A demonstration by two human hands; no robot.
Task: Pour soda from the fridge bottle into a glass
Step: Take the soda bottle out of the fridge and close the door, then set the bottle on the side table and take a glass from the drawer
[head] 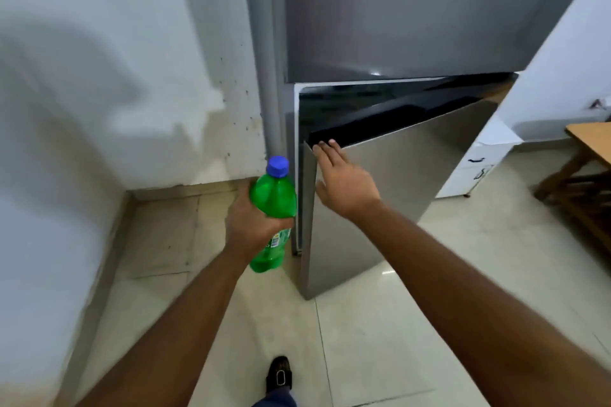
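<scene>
Your left hand was wrapped around the middle of the green soda bottle, fingers closed on it, and held it upright just left of the fridge. The bottle's blue cap was screwed on and pointed up. Your right hand lay flat against the outer face of the lower fridge door, fingers extended and spread, gripping nothing; the fingertips reached the door's top edge. The lower door stood partly ajar, with a dark gap showing along its top and left side. The upper door was shut. One shoe rested on the pale tiled floor. A wooden table stood at the right edge, well apart from the fridge.
</scene>
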